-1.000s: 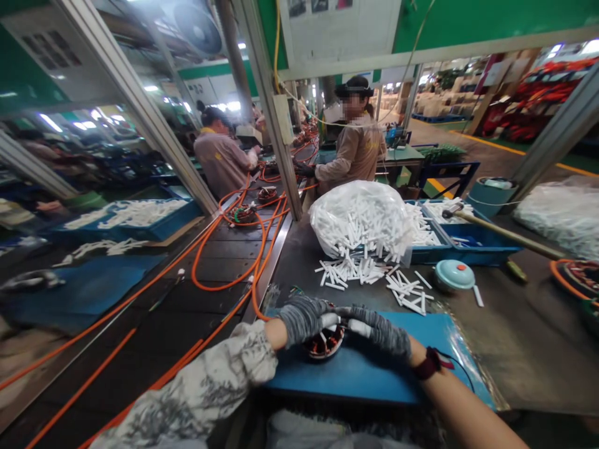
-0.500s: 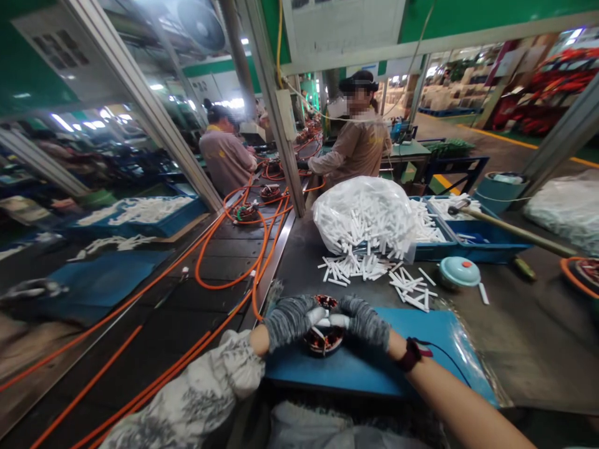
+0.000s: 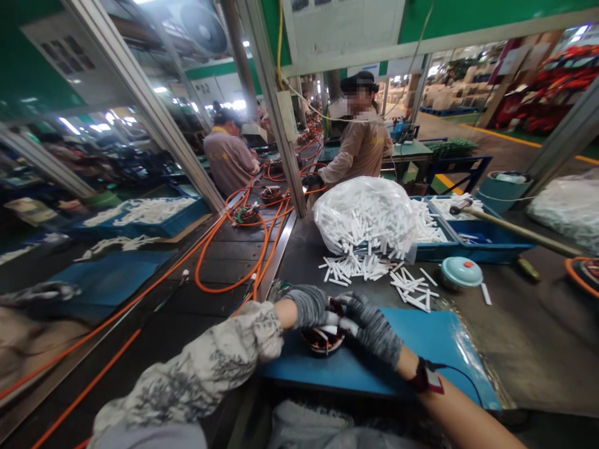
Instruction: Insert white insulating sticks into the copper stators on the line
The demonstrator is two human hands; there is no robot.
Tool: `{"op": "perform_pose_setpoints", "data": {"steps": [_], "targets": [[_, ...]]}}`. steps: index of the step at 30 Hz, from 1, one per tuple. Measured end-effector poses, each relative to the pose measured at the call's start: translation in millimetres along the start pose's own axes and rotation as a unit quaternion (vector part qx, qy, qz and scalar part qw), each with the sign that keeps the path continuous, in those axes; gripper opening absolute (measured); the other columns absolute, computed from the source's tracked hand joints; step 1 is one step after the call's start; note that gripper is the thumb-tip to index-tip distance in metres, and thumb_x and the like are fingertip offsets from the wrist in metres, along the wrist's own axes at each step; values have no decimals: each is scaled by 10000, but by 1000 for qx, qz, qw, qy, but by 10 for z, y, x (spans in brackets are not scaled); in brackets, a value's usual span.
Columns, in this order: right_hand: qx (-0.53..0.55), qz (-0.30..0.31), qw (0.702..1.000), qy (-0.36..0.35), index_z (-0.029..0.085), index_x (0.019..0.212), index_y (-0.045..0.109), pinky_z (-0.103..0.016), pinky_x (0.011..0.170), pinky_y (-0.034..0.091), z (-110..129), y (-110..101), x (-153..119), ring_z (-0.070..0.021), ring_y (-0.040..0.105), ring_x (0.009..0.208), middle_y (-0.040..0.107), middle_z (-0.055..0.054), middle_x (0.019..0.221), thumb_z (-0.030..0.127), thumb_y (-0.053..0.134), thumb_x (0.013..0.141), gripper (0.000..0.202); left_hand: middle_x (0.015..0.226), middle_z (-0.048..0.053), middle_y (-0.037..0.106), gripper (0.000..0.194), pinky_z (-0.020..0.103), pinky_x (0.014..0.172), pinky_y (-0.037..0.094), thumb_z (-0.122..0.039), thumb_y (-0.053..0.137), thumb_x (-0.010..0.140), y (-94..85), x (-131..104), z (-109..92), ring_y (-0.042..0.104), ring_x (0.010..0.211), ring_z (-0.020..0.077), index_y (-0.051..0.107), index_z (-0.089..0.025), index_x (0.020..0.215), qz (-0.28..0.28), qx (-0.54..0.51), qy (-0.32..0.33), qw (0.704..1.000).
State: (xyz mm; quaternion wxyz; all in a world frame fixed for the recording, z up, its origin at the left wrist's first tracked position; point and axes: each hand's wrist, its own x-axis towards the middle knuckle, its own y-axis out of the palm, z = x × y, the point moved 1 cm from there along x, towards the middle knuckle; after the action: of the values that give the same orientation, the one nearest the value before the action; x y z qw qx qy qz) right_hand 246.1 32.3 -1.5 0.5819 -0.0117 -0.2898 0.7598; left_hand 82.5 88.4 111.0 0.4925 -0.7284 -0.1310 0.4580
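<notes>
A round part with dark red windings point(image 3: 322, 344) sits on the blue mat point(image 3: 421, 337) in front of me. My left hand point(image 3: 309, 307), in a grey striped glove, is closed at the part's upper left, its fingertips at a white piece point(image 3: 330, 328) on the part. From the right, my right hand point(image 3: 369, 324), gloved alike, bends its fingers over the part's upper right edge. Both sets of fingertips nearly meet there. What the right fingers pinch is too small to make out. The hands hide the part's far side.
Loose white tubes point(image 3: 412, 287) lie beyond the mat, before a bulging clear bag point(image 3: 365, 215) and blue bins point(image 3: 496, 243). A round light-blue container point(image 3: 461, 272) stands right. Orange cables point(image 3: 201, 274) cross the conveyor point(image 3: 187, 324) at left. Two people work farther back; another person's gloved hand point(image 3: 47, 292) is far left.
My left hand has shifted right and slightly up over the part. My right hand has turned, its wrist now lower and farther right. The standing person's arm has moved.
</notes>
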Motion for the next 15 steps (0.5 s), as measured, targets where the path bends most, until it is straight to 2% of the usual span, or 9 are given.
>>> {"op": "perform_pose_setpoints", "data": {"steps": [2,5,7,10,13,15], "targets": [[29,-22,999,4,239,1332,633,-432,1051,512,-1,-46,-35,-249,639,1179,680,-110,1293,458,632,965,427,733,153,723,593,376,679,518,-663,592,872,3,82,-87,711,747,325,827,-125,958,0,19,3,1000],[44,-24,998,36,247,1332,626,-445,1057,529,-2,-127,-166,-243,671,1147,704,-97,1274,409,610,981,387,788,145,747,536,389,752,553,-638,655,838,45,137,-97,727,818,328,821,-148,981,-11,1,12,1000],[26,-44,997,55,263,1322,645,-450,1063,536,16,-184,-310,-250,680,1151,715,-91,1270,398,599,987,365,992,127,774,533,371,860,560,-597,733,788,58,121,-3,727,954,307,788,-181,1116,-62,-49,40,996],[-6,-54,998,27,313,1324,675,-441,1082,533,82,-205,-501,-252,674,1192,719,-74,1280,391,586,997,348,1289,110,712,724,332,986,532,-518,841,706,59,107,195,691,1138,278,676,-204,1336,-108,-145,76,981],[0,6,1000,-25,344,1414,625,-442,1141,490,139,-100,-542,-256,624,1302,645,-70,1432,386,551,1017,406,1242,109,736,651,346,993,532,-424,814,769,87,177,304,703,1115,274,662,-183,1355,-85,-161,46,982],[26,15,999,-17,330,1456,591,-466,1179,453,144,-14,-504,-268,584,1360,597,-76,1495,413,515,1032,439,1196,107,750,586,375,1007,526,-378,784,810,130,215,312,702,1103,280,665,-182,1349,-100,-138,23,985]]}}
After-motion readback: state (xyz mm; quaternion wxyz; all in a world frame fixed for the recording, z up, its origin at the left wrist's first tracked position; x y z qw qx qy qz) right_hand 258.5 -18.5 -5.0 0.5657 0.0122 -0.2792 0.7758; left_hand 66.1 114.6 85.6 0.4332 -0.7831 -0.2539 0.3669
